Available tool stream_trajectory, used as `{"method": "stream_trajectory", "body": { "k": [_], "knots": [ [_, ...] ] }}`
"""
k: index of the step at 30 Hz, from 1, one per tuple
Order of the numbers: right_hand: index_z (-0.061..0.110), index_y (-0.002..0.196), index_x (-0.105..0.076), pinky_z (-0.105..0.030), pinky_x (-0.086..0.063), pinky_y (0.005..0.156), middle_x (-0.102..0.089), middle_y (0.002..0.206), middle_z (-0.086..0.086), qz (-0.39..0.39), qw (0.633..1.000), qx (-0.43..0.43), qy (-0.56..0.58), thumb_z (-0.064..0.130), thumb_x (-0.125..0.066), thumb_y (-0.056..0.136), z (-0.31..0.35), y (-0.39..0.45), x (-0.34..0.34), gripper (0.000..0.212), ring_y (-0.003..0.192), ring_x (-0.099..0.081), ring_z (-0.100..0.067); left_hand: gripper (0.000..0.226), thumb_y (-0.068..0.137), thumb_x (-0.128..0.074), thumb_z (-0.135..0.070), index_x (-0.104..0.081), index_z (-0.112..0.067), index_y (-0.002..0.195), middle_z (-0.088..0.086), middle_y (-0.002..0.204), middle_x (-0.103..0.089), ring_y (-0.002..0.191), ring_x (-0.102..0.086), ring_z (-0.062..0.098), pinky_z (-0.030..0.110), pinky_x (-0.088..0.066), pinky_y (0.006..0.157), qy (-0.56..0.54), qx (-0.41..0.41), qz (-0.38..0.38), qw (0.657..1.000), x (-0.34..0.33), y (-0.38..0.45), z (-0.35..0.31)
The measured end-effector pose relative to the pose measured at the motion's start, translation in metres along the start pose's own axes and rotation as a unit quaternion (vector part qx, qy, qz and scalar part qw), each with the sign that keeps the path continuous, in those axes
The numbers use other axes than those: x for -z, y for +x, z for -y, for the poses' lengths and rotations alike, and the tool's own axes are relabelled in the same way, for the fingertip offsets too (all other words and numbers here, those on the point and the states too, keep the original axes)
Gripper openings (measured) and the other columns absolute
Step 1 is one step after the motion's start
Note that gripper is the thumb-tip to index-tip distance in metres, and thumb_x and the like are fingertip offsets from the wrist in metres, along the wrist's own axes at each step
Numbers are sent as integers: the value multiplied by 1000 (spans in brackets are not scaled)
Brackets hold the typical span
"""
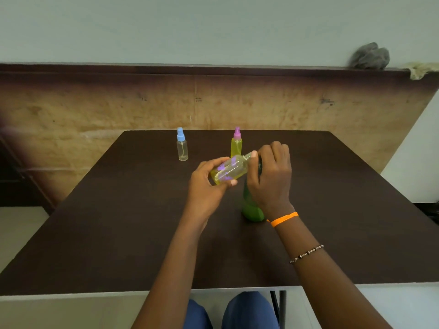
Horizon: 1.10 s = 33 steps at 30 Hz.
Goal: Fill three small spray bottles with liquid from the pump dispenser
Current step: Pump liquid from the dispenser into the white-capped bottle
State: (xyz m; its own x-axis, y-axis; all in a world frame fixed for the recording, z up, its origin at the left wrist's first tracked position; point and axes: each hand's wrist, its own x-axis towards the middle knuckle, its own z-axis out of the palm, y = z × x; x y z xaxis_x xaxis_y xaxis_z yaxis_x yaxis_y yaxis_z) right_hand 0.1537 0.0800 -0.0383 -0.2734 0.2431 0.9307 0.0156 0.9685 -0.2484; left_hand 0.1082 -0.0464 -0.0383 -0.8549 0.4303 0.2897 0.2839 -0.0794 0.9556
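Observation:
My left hand (209, 184) grips a small clear spray bottle (231, 170) tilted on its side, with yellow liquid inside and its open neck pointing right. A purple shape shows through it, likely its cap held behind. My right hand (270, 176) sits curled over the top of the green pump dispenser (251, 210), covering its pump head right at the bottle's neck. Farther back stand two upright spray bottles: a clear one with a blue cap (182, 144), and one with a pink cap (236, 142) holding yellow liquid.
Everything stands on a dark brown table (118, 222) with a white front edge. A tan panel rises behind it, with a grey cloth (370, 55) on its ledge at the right. My knees show below the table's near edge.

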Motion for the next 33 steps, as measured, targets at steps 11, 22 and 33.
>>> {"method": "stream_trajectory", "body": {
  "k": [11,22,33],
  "knots": [
    [1,67,-50,-40,-31,59,-45,69,-15,-23,1000,16,9,8,-40,92,-7,-11,-3,28,66,-33,-25,55,67,-75,8,-62,-29,105,4,109,-61,93,-60,4,23,-51,86,15,-9,9,1000,1,-1,-2],
    [2,67,-49,-38,-32,61,-44,69,-14,-32,999,-6,2,10,-41,93,-3,-10,-4,29,67,-33,-25,52,69,-74,8,-63,-24,109,7,112,-61,92,-61,2,12,-49,78,11,-9,16,1000,2,-3,-2],
    [3,67,-48,-33,-28,64,-44,70,-14,-19,1000,-7,17,11,-38,95,-1,1,0,31,68,-34,-25,51,71,-74,4,-63,-23,113,4,111,-60,95,-59,4,25,-51,88,13,6,13,1000,2,-7,-7]
  ]
}}
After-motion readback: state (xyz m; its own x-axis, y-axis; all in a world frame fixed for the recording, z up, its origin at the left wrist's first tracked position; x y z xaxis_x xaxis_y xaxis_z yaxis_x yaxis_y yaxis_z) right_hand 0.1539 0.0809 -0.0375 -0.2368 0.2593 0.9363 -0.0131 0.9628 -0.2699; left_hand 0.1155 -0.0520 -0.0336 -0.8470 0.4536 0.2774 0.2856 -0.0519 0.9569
